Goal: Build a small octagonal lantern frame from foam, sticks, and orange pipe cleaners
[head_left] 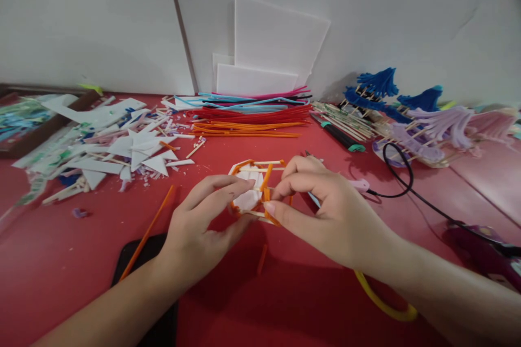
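Between my hands is a small frame of pale wooden sticks with a white foam-board base, edged with orange pipe cleaner. My left hand is closed around the base side, thumb below and fingers above. With thumb and fingertips my right hand pinches an orange pipe cleaner that runs across the sticks. A short orange offcut lies on the red table below. Behind my right hand, pointed tips of a dark tool show; the rest is mostly hidden.
White foam scraps are heaped at the left. Bundled pipe cleaners lie at the back, near wooden skewers and a dark-handled cutter. Blue and lilac stick models stand right, near a black cable. A dark phone-like slab lies front left.
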The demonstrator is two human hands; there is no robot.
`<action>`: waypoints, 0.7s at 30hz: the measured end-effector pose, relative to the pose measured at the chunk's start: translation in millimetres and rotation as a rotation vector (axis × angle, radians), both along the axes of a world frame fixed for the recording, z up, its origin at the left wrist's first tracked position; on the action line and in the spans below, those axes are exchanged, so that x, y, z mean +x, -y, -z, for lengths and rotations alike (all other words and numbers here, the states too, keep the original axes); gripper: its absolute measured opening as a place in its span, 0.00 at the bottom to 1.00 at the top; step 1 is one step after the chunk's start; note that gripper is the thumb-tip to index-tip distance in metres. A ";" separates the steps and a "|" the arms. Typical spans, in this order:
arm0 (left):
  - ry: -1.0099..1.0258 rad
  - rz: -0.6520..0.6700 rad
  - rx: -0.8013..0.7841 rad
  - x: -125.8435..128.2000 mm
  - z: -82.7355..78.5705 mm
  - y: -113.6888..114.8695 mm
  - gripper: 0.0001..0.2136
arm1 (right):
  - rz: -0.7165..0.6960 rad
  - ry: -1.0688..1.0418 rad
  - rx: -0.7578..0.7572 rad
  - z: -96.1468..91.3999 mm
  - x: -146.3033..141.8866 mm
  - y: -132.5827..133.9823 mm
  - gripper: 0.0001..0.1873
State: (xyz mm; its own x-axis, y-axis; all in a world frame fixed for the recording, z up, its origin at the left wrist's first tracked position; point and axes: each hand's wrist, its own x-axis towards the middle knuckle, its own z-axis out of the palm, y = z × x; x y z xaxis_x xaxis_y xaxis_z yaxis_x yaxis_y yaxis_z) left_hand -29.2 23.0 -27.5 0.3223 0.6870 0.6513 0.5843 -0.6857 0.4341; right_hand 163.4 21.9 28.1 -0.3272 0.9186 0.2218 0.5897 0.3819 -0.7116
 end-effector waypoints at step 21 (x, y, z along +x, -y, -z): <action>-0.016 0.017 -0.008 -1.6 -2.2 0.7 0.13 | -0.010 -0.031 0.002 -2.4 2.3 1.6 0.04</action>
State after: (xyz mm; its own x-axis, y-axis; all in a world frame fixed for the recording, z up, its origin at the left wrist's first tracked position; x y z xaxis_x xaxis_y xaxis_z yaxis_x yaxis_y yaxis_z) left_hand -30.8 22.3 -25.3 0.3448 0.6863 0.6404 0.5794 -0.6923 0.4301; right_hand 165.7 20.3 30.5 -0.3291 0.9149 0.2339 0.5633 0.3890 -0.7289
